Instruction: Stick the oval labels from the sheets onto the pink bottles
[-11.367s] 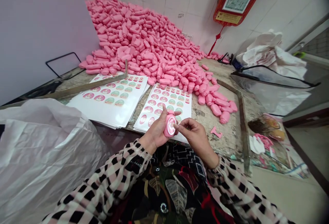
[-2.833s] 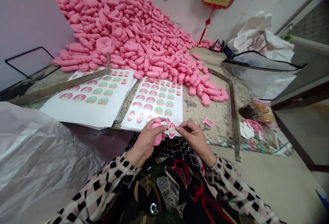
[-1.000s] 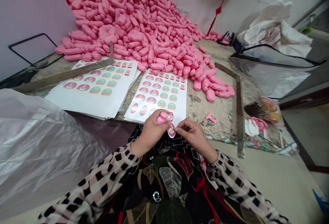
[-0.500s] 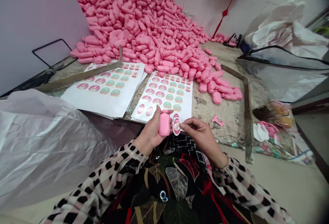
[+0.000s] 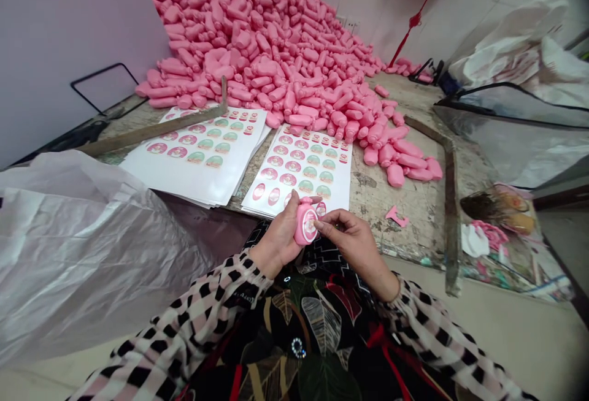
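Note:
My left hand [image 5: 280,233] is closed round a small pink bottle [image 5: 301,229], held upright over my lap at the table's front edge. An oval pink-and-white sticker [image 5: 310,227] lies against the bottle's front face. The thumb and forefinger of my right hand [image 5: 352,244] pinch at this sticker's right side; whether it is fully stuck down I cannot tell. Behind the bottle, a second small oval label [image 5: 321,210] shows in part. Just beyond my hands lies a sheet of stickers [image 5: 294,171] with rows of pink and green labels.
A great heap of pink bottles [image 5: 276,64] covers the table's back. Another stack of sticker sheets [image 5: 193,168] lies left under a wooden strip [image 5: 151,130]. A wooden edge strip [image 5: 451,217] runs at right, beside a pink plastic piece [image 5: 396,217]. Plastic sheeting [image 5: 92,248] hangs at left.
My right hand has brought the oval sticker from beside the bottle onto its front face. The bottle has turned slightly in my left hand. The whole view has shifted a little.

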Tool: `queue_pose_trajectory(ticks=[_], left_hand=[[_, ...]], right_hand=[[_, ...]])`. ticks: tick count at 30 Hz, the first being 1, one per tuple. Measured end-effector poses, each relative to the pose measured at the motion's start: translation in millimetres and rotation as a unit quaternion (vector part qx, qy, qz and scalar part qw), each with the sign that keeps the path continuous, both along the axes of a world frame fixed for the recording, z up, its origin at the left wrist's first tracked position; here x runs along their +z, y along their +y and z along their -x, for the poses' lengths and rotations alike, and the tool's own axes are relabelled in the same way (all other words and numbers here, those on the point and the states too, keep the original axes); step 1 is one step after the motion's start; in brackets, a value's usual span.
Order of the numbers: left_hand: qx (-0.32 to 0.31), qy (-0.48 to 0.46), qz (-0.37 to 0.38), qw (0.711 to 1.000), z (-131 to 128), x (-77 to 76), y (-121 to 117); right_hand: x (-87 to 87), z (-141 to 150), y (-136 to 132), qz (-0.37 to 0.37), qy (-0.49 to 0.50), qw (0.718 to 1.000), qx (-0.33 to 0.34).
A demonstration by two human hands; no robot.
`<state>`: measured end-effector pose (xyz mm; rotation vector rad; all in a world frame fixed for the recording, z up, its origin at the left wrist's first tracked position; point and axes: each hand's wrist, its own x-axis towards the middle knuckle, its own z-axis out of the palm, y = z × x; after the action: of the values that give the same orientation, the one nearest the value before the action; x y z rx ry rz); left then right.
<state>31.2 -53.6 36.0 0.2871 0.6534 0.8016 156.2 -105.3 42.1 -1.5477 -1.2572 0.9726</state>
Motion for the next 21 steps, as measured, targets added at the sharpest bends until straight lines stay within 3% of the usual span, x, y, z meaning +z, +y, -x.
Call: queue_pose_trajectory(ticks=[8,21], left_hand=[[0.008,0.017,-0.013,1.0,-0.5,4.3,-1.8],[0.012,0.023,-0.031,0.999,-3.2,-1.0,-1.9]], right_hand=[[0.8,4.3,0.6,0.002,0.051,0.999,0.005],[-3.2,2.8,1.7,0.005,0.05,0.999,0.0]])
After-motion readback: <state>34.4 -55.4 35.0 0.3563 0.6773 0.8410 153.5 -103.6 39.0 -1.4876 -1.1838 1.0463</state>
